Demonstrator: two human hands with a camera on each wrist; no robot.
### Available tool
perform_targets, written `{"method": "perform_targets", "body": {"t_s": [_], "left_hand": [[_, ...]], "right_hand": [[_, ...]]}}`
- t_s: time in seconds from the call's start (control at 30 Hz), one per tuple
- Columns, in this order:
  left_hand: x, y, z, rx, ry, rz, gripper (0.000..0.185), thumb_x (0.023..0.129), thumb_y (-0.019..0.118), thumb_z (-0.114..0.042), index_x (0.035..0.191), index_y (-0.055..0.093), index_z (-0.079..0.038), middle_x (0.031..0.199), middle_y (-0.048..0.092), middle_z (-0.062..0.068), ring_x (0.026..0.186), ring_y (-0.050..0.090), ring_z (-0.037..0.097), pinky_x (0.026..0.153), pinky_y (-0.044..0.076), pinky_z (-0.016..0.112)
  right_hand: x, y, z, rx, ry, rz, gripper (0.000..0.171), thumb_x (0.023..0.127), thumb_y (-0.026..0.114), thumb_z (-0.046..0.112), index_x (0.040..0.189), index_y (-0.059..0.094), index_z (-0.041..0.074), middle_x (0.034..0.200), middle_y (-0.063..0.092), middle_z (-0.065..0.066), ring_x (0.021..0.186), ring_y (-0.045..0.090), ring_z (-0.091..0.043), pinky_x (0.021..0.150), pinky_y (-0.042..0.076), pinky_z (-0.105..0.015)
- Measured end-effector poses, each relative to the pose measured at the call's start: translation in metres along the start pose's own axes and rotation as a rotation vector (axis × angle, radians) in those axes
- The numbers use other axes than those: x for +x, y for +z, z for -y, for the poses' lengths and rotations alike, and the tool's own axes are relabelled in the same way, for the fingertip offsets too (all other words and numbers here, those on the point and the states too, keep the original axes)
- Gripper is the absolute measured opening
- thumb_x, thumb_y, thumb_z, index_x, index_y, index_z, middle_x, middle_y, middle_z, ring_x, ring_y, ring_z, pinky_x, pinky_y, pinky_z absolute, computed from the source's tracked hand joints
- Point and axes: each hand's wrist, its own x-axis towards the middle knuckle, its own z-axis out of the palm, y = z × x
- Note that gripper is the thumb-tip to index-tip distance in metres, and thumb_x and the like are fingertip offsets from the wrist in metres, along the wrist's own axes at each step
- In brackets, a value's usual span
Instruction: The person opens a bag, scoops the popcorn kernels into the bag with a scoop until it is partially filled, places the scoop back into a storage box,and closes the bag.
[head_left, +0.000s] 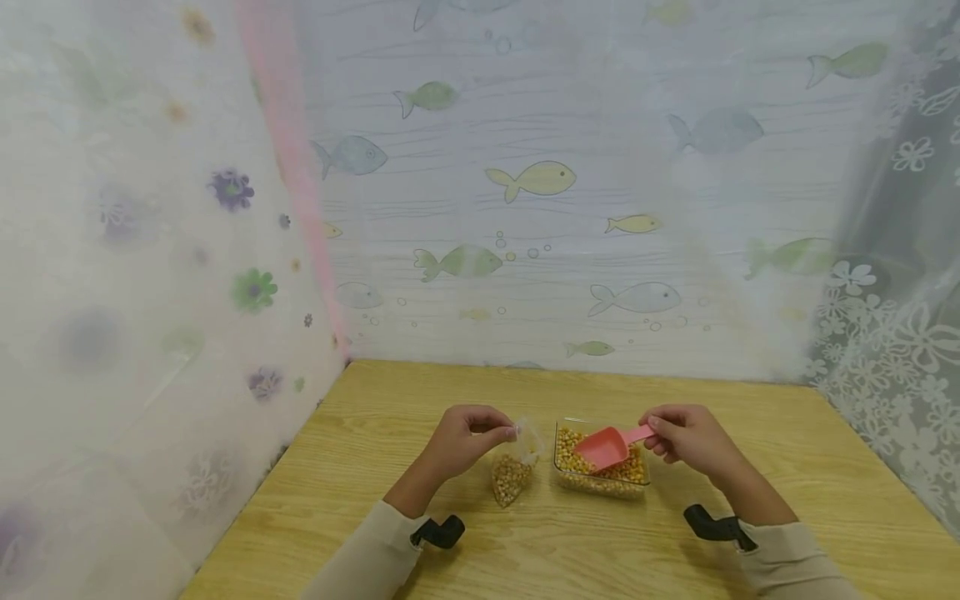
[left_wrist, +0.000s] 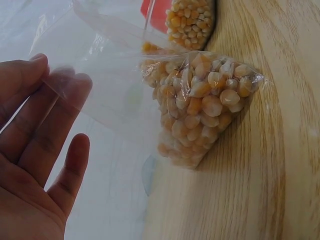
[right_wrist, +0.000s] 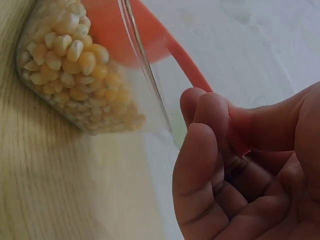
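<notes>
Left hand (head_left: 459, 437) and right hand are both engaged: the left pinches the thin upper edge of a clear plastic bag (left_wrist: 115, 75), its little finger standing clear of the film, while the right hand (head_left: 686, 437) clamps the end of a pink scoop (head_left: 606, 448) between thumb and curled fingers. Corn kernels (left_wrist: 205, 100) fill the bag's lower corner, just to the left of a clear container (head_left: 600, 483) on the table (head_left: 570, 550). More loose kernels (head_left: 567, 440) lie in that container, where the scoop's bowl sits, its handle (head_left: 640, 433) slanting out over the rim.

Spilling looks the likeliest trouble. With the bag caught at one edge only, its mouth could fold inward; kernels tipped against the limp plastic would then bounce onto the table. Whether that mouth gapes cannot be told from these views. Slippage is a second risk: film that slick, weighed down by the corn, could slide out of so light a pinch, letting the bag slump and scatter its contents. Whether its tip rests on the table or hangs just above is unclear.

On the other side, the grip lies far back on the handle, so a loaded bowl might twist and tip. Catching the scoop against the rim could flick kernels out or nudge the container.
</notes>
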Motion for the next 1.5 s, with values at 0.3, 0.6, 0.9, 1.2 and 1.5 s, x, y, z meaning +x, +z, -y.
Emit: {"method": "perform_targets", "body": {"t_s": [0.3, 0.6, 0.9, 1.2, 1.5], "left_hand": [[-0.007, 0.006, -0.006, 0.012, -0.009, -0.008, 0.011, 0.098, 0.073, -0.033, 0.103, 0.08, -0.026, 0.101, 0.078, -0.005, 0.093, 0.075, 0.015, 0.084, 0.06, 0.031], [-0.013, 0.011, -0.015, 0.02, -0.021, -0.028, 0.011, 0.098, 0.073, -0.035, 0.102, 0.08, -0.026, 0.101, 0.078, -0.006, 0.093, 0.075, 0.015, 0.084, 0.06, 0.032], [-0.019, 0.017, -0.023, 0.027, -0.038, -0.05, 0.01, 0.098, 0.074, -0.034, 0.102, 0.08, -0.027, 0.101, 0.078, -0.006, 0.094, 0.075, 0.019, 0.083, 0.06, 0.031], [-0.026, 0.022, -0.028, 0.04, -0.035, -0.054, 0.009, 0.098, 0.074, -0.033, 0.1, 0.08, -0.027, 0.101, 0.077, -0.006, 0.094, 0.074, 0.02, 0.083, 0.06, 0.03], [-0.03, 0.03, -0.034, 0.05, -0.033, -0.065, 0.009, 0.098, 0.074, -0.033, 0.101, 0.08, -0.027, 0.1, 0.078, -0.007, 0.093, 0.075, 0.02, 0.083, 0.059, 0.03]], "right_hand": [[-0.002, 0.004, -0.005, 0.026, 0.024, 0.064, 0.037, 0.111, 0.052, 0.017, 0.133, 0.059, -0.012, 0.094, 0.075, -0.012, 0.076, 0.067, -0.016, 0.064, 0.056, -0.032], [-0.004, -0.002, -0.004, 0.09, 0.052, 0.133, 0.041, 0.111, 0.05, 0.018, 0.138, 0.054, -0.013, 0.1, 0.076, -0.012, 0.074, 0.063, -0.011, 0.06, 0.049, -0.028], [-0.009, -0.003, -0.002, 0.084, 0.051, 0.142, 0.041, 0.111, 0.05, 0.019, 0.137, 0.055, -0.012, 0.099, 0.077, -0.011, 0.071, 0.06, -0.009, 0.058, 0.047, -0.027], [-0.016, -0.003, -0.007, 0.137, 0.066, 0.124, 0.04, 0.112, 0.05, 0.02, 0.135, 0.058, -0.011, 0.097, 0.077, -0.012, 0.067, 0.055, -0.009, 0.056, 0.045, -0.026], [-0.021, -0.005, -0.012, 0.155, 0.069, 0.109, 0.044, 0.112, 0.047, 0.019, 0.141, 0.052, -0.013, 0.1, 0.078, -0.012, 0.069, 0.056, -0.008, 0.057, 0.045, -0.025]]}}
